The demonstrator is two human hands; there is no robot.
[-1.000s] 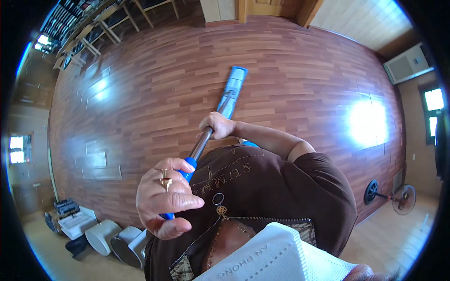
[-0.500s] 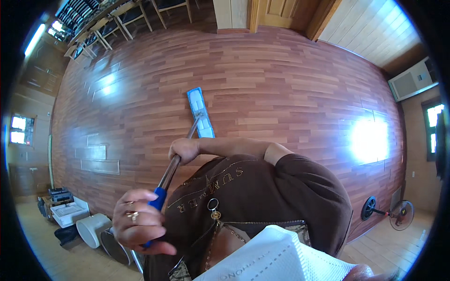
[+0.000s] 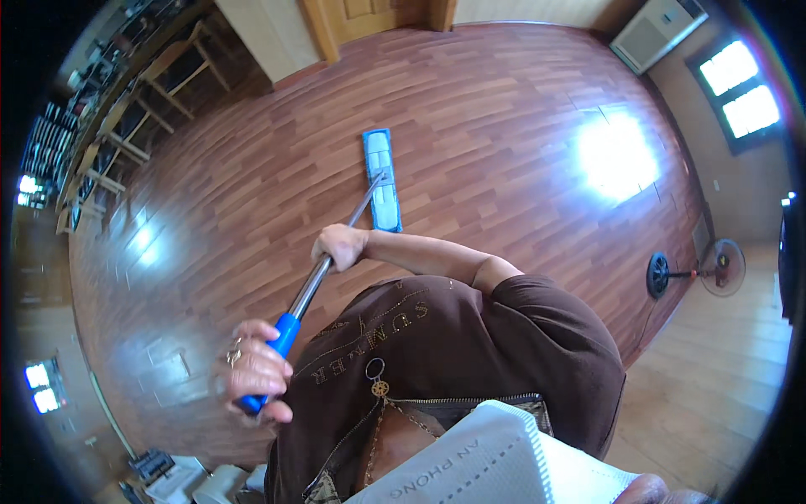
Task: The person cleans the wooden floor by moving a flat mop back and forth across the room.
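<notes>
A flat mop with a blue-edged, pale rectangular head point(image 3: 387, 206) lies on the brown wood-look floor ahead of me. Its metal pole point(image 3: 309, 290) slants back toward my body and ends in a blue grip point(image 3: 286, 334). My left hand point(image 3: 254, 370), with a gold-coloured ring on one finger, is closed around that grip near my left side. Farther down the pole, my right hand point(image 3: 340, 245) wraps around the metal, its forearm reaching across in front of my chest.
Wooden chairs point(image 3: 172, 92) line a long counter at the far left. A standing fan point(image 3: 720, 267) with a black round base is at the right. An air-conditioner unit point(image 3: 657, 35) stands by the far right wall, near a window. White containers point(image 3: 220, 485) sit at the lower left.
My view has turned, so the room's contents sit differently in the picture. The mop head now appears slightly farther right and farther out. Both hands keep their hold on the mop.
</notes>
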